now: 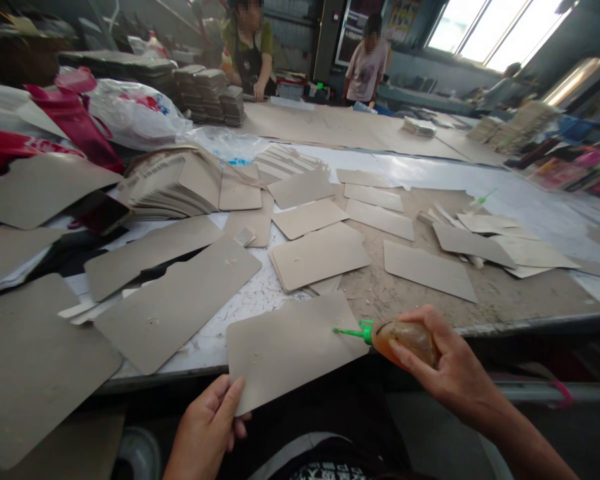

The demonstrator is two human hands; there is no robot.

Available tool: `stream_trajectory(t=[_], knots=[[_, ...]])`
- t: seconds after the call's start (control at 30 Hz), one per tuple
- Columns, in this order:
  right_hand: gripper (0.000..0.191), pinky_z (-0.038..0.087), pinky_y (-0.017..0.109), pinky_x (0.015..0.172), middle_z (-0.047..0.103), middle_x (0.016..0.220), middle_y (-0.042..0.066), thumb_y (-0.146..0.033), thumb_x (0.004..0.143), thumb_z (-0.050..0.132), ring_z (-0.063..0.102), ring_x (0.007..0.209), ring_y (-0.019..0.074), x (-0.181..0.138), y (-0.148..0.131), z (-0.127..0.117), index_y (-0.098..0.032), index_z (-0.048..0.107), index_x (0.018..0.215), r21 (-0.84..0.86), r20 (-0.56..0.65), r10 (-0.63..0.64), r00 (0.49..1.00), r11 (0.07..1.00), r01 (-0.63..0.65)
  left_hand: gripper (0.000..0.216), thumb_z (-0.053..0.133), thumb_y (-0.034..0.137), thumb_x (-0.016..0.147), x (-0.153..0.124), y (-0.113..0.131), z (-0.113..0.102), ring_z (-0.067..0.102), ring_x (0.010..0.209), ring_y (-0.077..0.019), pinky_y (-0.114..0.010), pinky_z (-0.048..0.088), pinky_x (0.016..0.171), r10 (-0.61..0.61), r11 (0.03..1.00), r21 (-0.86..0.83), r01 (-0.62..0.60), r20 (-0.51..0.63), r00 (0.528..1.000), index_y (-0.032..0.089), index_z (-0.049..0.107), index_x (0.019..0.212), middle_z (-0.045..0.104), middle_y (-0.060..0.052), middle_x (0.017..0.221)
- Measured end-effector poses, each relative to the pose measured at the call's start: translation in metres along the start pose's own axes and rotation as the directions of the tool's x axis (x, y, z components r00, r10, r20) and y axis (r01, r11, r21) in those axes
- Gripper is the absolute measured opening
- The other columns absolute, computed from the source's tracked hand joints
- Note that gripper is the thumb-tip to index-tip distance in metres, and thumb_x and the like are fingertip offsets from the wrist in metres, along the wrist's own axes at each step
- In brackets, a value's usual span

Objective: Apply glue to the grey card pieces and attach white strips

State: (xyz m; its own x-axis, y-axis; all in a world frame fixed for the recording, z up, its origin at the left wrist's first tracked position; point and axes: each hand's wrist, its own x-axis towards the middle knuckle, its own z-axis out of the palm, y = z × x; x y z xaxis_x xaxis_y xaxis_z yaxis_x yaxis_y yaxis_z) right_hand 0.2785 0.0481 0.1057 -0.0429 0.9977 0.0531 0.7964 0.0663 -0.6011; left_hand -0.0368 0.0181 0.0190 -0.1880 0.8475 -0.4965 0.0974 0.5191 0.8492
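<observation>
Two hands busy: my left hand (207,427) pinches the grey cardboard sheet (290,347) overhanging the table edge (530,325); my right hand (450,367) wraps the glue bottle (405,339), green nozzle (350,331) touching the sheet's right edge. I'd worry an oversqueeze blobs glue off that edge.

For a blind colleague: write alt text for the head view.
The left hand holds a grey cardboard sheet by its corner while the right hand points a glue bottle with a green nozzle at its edge. More cardboard pieces lie scattered on the worktable; two people stand beyond.
</observation>
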Motion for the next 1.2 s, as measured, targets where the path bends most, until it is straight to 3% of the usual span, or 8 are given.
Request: stream_trajectory(t=[0.27, 0.5, 0.63, 0.77, 0.9, 1.07, 1.2], knots=[[0.024, 0.051, 0.034, 0.067, 0.059, 0.091, 0.005, -0.039, 0.086, 0.059, 0.062, 0.079, 0.0220, 0.007, 0.001, 0.003, -0.024, 0.050, 0.102, -0.045, -0.131, -0.034, 0.991, 0.999, 0.029, 0.054, 0.062, 0.072, 0.063, 0.008, -0.003, -0.003, 0.047, 0.036, -0.0103, -0.019, 0.031, 0.035, -0.033, 0.999, 0.027, 0.032, 0.049, 0.998, 0.018, 0.058, 0.068, 0.060, -0.001, 0.050], [0.024, 0.050, 0.032, 0.062, 0.060, 0.089, 0.003, -0.036, 0.083, 0.060, 0.062, 0.073, 0.0210, -0.005, 0.002, -0.007, -0.024, 0.051, 0.102, -0.046, -0.039, -0.002, 0.999, 0.999, 0.000, 0.051, 0.061, 0.070, 0.064, 0.010, -0.015, -0.002, 0.050, 0.035, -0.0122, -0.020, 0.031, 0.031, -0.013, 1.000, -0.004, 0.013, 0.020, 1.000, 0.019, 0.057, 0.067, 0.059, 0.000, 0.049], [0.022, 0.050, 0.032, 0.063, 0.058, 0.087, 0.002, -0.034, 0.085, 0.058, 0.061, 0.071, 0.0193, -0.004, -0.002, 0.000, -0.024, 0.050, 0.102, -0.018, -0.050, -0.040, 0.998, 0.999, 0.039, 0.042, 0.063, 0.058, 0.069, 0.001, -0.002, 0.002, 0.050, 0.036, -0.0119, -0.018, 0.031, 0.032, -0.018, 0.999, -0.049, 0.017, -0.017, 1.000, 0.019, 0.059, 0.082, 0.059, 0.001, 0.047], [0.021, 0.050, 0.032, 0.066, 0.057, 0.089, 0.003, -0.034, 0.085, 0.059, 0.061, 0.074, 0.0195, 0.001, -0.005, 0.007, -0.024, 0.050, 0.102, -0.031, -0.099, -0.067, 0.993, 0.997, 0.064, 0.048, 0.064, 0.059, 0.069, -0.004, 0.005, 0.004, 0.049, 0.034, -0.0119, -0.017, 0.029, 0.031, -0.027, 0.997, -0.076, 0.027, -0.009, 1.000, 0.017, 0.059, 0.092, 0.058, 0.002, 0.045], [0.022, 0.051, 0.033, 0.067, 0.057, 0.090, 0.004, -0.038, 0.087, 0.058, 0.060, 0.075, 0.0200, 0.003, -0.004, 0.007, -0.024, 0.050, 0.102, -0.052, -0.127, -0.072, 0.989, 0.996, 0.066, 0.048, 0.064, 0.060, 0.069, -0.002, 0.000, 0.003, 0.048, 0.034, -0.0109, -0.017, 0.028, 0.032, -0.026, 0.995, -0.092, 0.028, 0.028, 0.999, 0.017, 0.059, 0.089, 0.058, 0.002, 0.047], [0.023, 0.050, 0.033, 0.066, 0.057, 0.089, 0.003, -0.039, 0.087, 0.059, 0.060, 0.072, 0.0197, -0.002, 0.001, 0.003, -0.024, 0.051, 0.102, -0.079, -0.169, -0.080, 0.982, 0.995, 0.068, 0.039, 0.069, 0.055, 0.066, 0.000, -0.004, 0.003, 0.055, 0.046, -0.0132, -0.020, 0.038, 0.037, 0.021, 0.991, -0.129, -0.021, -0.003, 1.000, 0.018, 0.061, 0.077, 0.060, 0.001, 0.054], [0.023, 0.051, 0.033, 0.065, 0.058, 0.087, 0.003, -0.040, 0.085, 0.060, 0.061, 0.071, 0.0204, -0.005, 0.003, -0.003, -0.025, 0.052, 0.101, -0.092, -0.156, -0.070, 0.985, 0.994, 0.056, 0.042, 0.072, 0.055, 0.063, -0.002, 0.001, 0.004, 0.052, 0.041, -0.0112, -0.019, 0.035, 0.034, -0.032, 0.982, -0.188, 0.034, 0.014, 0.999, 0.017, 0.061, 0.079, 0.060, 0.002, 0.053]])
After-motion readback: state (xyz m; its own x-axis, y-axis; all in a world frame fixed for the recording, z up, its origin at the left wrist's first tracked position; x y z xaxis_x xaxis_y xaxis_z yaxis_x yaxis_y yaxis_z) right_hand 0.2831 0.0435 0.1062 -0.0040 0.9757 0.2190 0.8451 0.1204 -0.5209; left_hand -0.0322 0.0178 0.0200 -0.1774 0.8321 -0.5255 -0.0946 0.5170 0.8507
